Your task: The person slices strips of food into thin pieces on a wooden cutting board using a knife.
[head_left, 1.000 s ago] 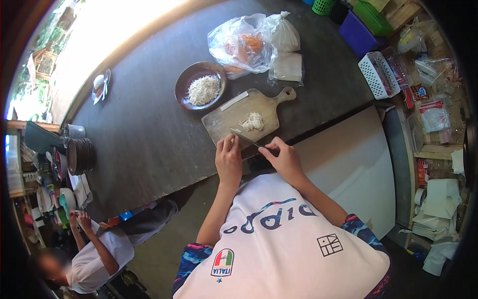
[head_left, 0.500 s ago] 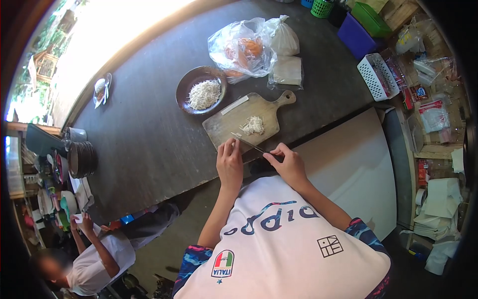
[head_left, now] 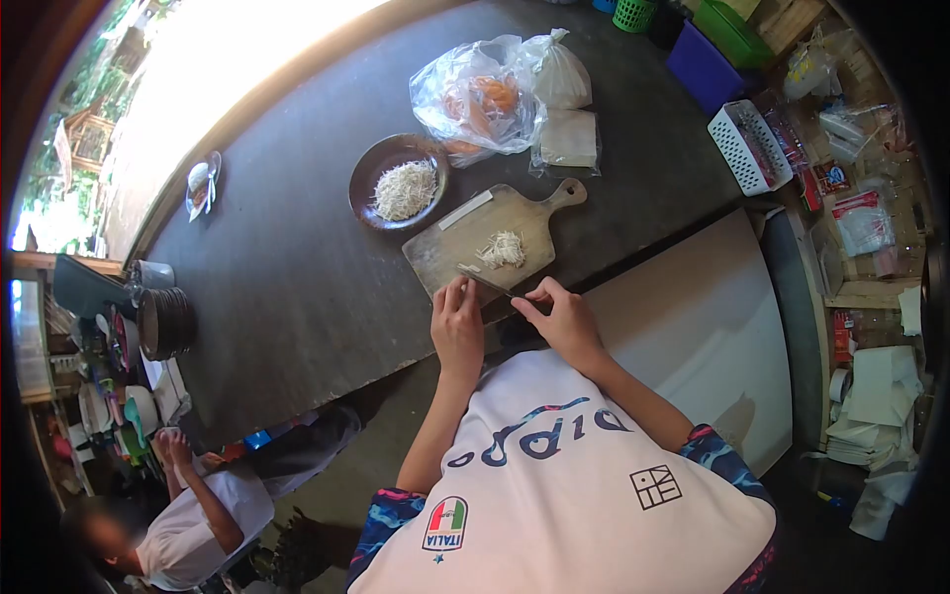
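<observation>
My right hand (head_left: 564, 319) grips the handle of a small knife (head_left: 492, 284), its blade pointing left over the near edge of a wooden cutting board (head_left: 440, 259). My left hand (head_left: 458, 322) is closed at that edge, fingertips together on a small pale piece (head_left: 470, 268) beside the blade. Thin whitish shreds (head_left: 503, 249) lie heaped on the board. Along its far side rests one uncut pale strip (head_left: 467, 211). Beyond the board, a brown bowl (head_left: 358, 178) holds a mound of similar shreds (head_left: 405, 191).
Clear bags with orange contents (head_left: 485, 99), a tied white bag (head_left: 562, 74) and a wrapped pale block (head_left: 569, 139) stand behind the board. A white basket (head_left: 747, 148) is at right. Stacked dark bowls (head_left: 163, 322) sit at left, near another person (head_left: 203, 510).
My right hand has shifted slightly left and up with the knife. My left hand stays almost in place. The other person's hands have moved, and the white thing in them no longer shows.
</observation>
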